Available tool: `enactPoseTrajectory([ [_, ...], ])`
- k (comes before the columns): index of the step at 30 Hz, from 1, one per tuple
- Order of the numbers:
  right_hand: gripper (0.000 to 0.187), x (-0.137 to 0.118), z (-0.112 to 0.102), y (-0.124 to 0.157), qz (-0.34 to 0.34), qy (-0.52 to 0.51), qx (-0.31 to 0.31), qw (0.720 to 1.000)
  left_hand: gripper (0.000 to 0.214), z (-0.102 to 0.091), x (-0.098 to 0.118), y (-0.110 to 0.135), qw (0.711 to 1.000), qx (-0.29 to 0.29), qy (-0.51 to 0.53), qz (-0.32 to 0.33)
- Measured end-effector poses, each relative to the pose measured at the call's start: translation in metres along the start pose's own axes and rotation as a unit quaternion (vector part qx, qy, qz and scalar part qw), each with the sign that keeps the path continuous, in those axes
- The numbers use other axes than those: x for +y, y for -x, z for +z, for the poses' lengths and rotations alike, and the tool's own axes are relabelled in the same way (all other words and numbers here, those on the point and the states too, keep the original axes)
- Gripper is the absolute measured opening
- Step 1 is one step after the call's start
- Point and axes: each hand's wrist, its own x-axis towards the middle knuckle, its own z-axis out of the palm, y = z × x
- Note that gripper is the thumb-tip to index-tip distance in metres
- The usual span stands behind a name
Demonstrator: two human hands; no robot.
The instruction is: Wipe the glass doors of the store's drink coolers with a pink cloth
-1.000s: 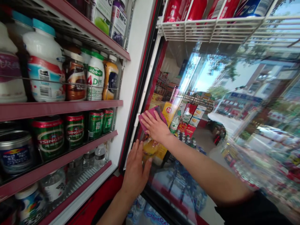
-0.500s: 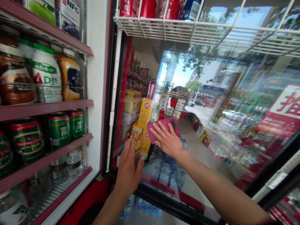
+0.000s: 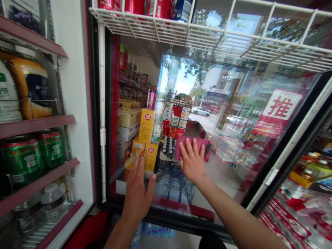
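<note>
Against the glass door [image 3: 223, 186] of a drinks fridge, my right hand [image 3: 192, 160] presses a pink cloth [image 3: 183, 147] with its fingers spread over it. One end of the cloth, by my little finger side, looks dark. My left hand [image 3: 138, 188] is at the lower left of the same door, fingers stretched out and thumb apart, holding nothing. Its fingertips appear to rest on the glass. Yellow boxes [image 3: 146, 126] show through the pane beyond my left hand.
A white wire rack [image 3: 145, 26] with drink cans crosses the door's top. Fridge shelves [image 3: 38, 122] with bottles and green cans [image 3: 50, 147] stand at left. A red-and-white sticker [image 3: 280, 107] is on the glass. Packed bottles [image 3: 293, 221] lie at lower right.
My right hand has slid the pink cloth to the right across the glass. The view has turned right, so the fridge shelves now show less and the packed bottles more.
</note>
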Motion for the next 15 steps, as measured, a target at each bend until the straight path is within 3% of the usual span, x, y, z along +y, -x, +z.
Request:
enactPoseTrajectory([
  [5, 0.074, -0.069, 0.021, -0.056, -0.097, -0.065, -0.059, 0.991, 0.078, 0.003, 0.003, -0.018, 1.0, 0.01, -0.015, 0.022],
  [8, 0.07, -0.083, 0.028, -0.073, -0.13, -0.068, -0.069, 0.987, 0.08, 0.002, 0.009, -0.033, 0.998, 0.023, -0.032, 0.042],
  [11, 0.066, -0.066, 0.025, -0.068, -0.149, -0.061, -0.061, 0.985, 0.081, 0.004, 0.018, -0.044, 0.997, 0.023, -0.046, 0.058],
  [15, 0.072, -0.012, 0.008, -0.034, -0.105, -0.053, -0.043, 0.992, 0.081, 0.017, 0.033, -0.046, 0.996, 0.007, -0.046, 0.081],
])
